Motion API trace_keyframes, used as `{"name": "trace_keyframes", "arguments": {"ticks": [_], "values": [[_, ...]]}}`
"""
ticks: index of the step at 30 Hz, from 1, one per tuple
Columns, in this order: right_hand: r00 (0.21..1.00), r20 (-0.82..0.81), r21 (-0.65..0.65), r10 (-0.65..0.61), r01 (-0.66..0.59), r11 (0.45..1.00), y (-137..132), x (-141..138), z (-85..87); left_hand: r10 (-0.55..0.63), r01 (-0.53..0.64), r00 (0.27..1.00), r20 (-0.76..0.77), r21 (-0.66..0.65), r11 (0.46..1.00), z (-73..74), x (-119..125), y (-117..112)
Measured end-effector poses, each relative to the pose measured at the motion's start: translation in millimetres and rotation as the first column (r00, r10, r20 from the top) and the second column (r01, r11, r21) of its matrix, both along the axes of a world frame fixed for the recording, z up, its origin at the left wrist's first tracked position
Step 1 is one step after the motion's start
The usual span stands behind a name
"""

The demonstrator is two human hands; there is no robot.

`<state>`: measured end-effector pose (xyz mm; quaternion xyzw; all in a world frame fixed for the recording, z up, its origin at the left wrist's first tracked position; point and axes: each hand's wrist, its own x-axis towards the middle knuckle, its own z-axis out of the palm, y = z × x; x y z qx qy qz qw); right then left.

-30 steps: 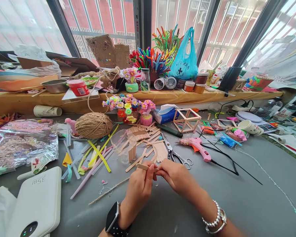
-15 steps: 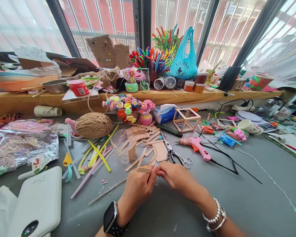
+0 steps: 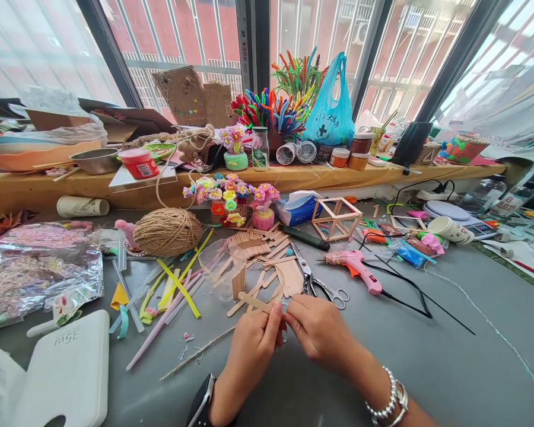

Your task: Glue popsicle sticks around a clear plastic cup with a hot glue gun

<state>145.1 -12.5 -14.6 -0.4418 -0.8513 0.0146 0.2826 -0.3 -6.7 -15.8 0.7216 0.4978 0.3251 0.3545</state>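
My left hand [image 3: 254,339] is closed in a pinch on a wooden craft stick [image 3: 253,302], which pokes out to the left above the thumb. Against its fingertips, my right hand [image 3: 320,327] is closed with bent fingers; what it grips is hidden, though a bit of something clear shows between the hands. Just beyond them lies a loose pile of craft sticks [image 3: 289,276]. Scissors [image 3: 309,276] rest past the right hand, and a pink hot glue gun [image 3: 353,267] lies farther right with its black cord trailing.
A clear plastic cup [image 3: 218,270] stands left of the sticks, near a twine ball [image 3: 168,231] and plastic strips. Behind are a stick-built frame [image 3: 337,218] and fuzzy-flower pots [image 3: 263,204]. A white power bank-like device [image 3: 71,367] lies front left. Jars line the ledge [image 3: 231,181].
The craft stick has tilted, its free end now pointing farther left and away from me. My left hand has turned slightly, and the view has shifted a little.
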Motion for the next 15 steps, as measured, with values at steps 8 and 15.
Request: {"name": "trace_keyframes", "arguments": {"ticks": [8,15], "values": [[0.999,-0.043,-0.039,-0.024,0.022,0.999,-1.2,-3.4,-4.8,0.004,0.025,0.992,0.124,-0.235,0.972,0.9,0.5,1.1],[0.991,-0.13,0.038,0.034,-0.03,0.999,5.0,-4.7,-12.9,-0.005,0.112,0.976,0.216,-0.483,0.868,-5.4,4.2,4.6]]}}
